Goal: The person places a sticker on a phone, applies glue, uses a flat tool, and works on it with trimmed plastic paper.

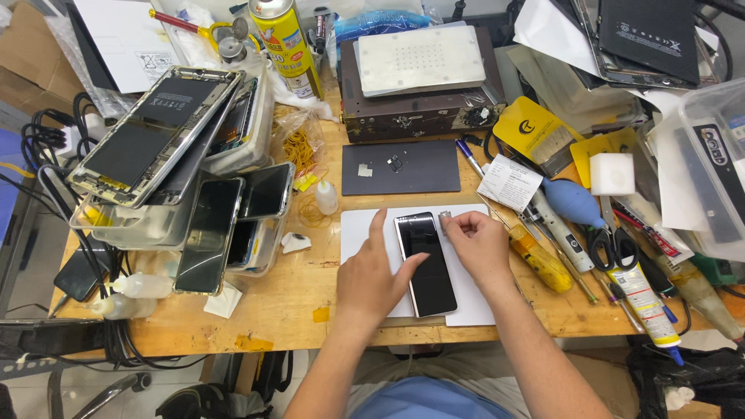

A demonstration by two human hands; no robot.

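A black smartphone [426, 256] lies face up on a white mat [466, 306] at the front of a wooden bench. My left hand [374, 279] rests beside it with the index finger stretched along the phone's left edge and the thumb on its screen. My right hand [479, 247] is at the phone's upper right edge and pinches a small silver part [445, 219] between thumb and forefinger.
Stacked phones and tablet frames [159, 128] fill the left side. A dark mat [400, 167] and a heating plate machine [419, 77] stand behind. On the right lie a blue air blower [573, 200], scissors [613, 247], a glue tube [646, 302], a yellow-handled tool [541, 260] and a clear bin [710, 167].
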